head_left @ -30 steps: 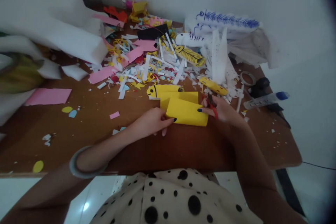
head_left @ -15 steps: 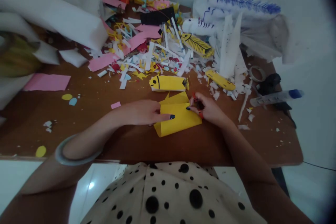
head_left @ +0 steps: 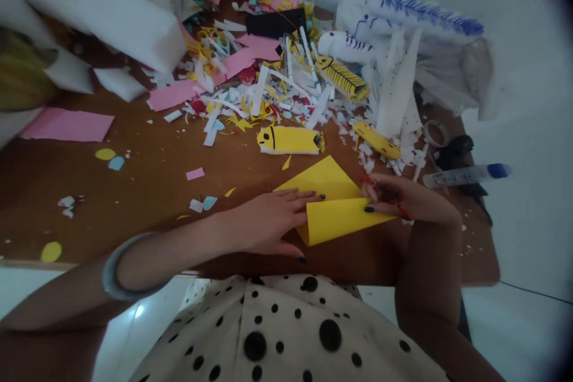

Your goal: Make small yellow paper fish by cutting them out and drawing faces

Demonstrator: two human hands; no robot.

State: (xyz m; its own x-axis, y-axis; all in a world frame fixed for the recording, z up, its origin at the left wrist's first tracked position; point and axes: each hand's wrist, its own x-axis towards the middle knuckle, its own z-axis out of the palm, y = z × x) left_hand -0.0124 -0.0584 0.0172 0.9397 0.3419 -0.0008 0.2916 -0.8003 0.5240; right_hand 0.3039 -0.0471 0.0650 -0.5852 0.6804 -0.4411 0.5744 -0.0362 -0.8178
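A sheet of yellow paper (head_left: 326, 176) lies before me, its near side curled over in a loose fold. My left hand (head_left: 273, 221) is flat on it, with fingers stretched across the paper at the fold's left end and the thumb apart below. My right hand (head_left: 403, 197) pinches the right end of the folded part, thumb on top. Red parts, apparently scissors handles (head_left: 403, 210), show in that same hand; blades are hidden. Just beyond the sheet rests a yellow paper fish (head_left: 290, 140) with black markings.
Paper scraps (head_left: 250, 95) are heaped at the back. A yellow striped fish (head_left: 342, 77) and a long yellow piece (head_left: 376, 139) lie to the right, near a blue-capped marker (head_left: 465, 175) and a tape roll (head_left: 435, 133). Pink paper (head_left: 69, 124) lies left.
The yellow paper has moved right and opened out at the back. My left hand has spread flat on it, uncovering small scraps. My right hand has moved right with the paper's end.
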